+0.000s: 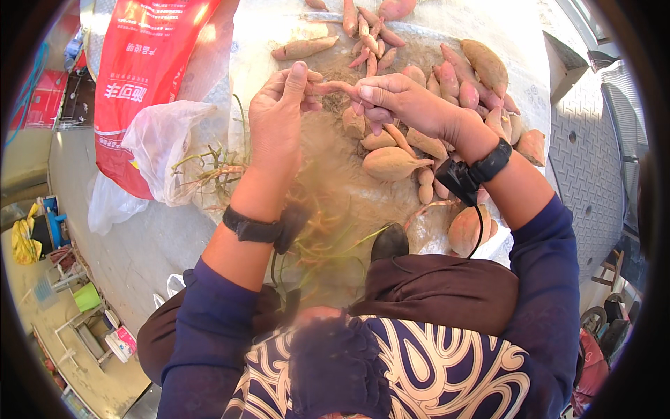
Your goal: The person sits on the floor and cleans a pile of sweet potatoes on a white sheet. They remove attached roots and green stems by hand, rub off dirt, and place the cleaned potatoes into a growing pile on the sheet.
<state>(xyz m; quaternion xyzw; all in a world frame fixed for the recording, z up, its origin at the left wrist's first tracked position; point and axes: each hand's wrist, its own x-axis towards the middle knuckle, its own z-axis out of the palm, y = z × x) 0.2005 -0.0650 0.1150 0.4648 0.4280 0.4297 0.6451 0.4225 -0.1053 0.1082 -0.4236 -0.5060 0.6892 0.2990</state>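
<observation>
Between my two hands stretches a thin, reddish sweet potato root (333, 87). My left hand (278, 112) pinches one end, its thumb pointing up. The fingers of my right hand (400, 100) are closed around the other end. Beneath and beyond my right hand lies a pile of sweet potatoes, among them a rounded, pale one (393, 163) with a tapered tip. Several slender small sweet potatoes (368, 39) lie in a cluster farther off. Left of my left wrist are thin green-and-pink stems (217, 168); more stems (327, 246), blurred, lie between my legs.
A soil-covered white plastic sheet (264, 39) spreads before me. At left are a red printed bag (137, 112) and a crumpled clear plastic bag (165, 146). A dark shoe (390, 242) rests at the sheet's near side. A ridged metal plate (589, 173) borders the right.
</observation>
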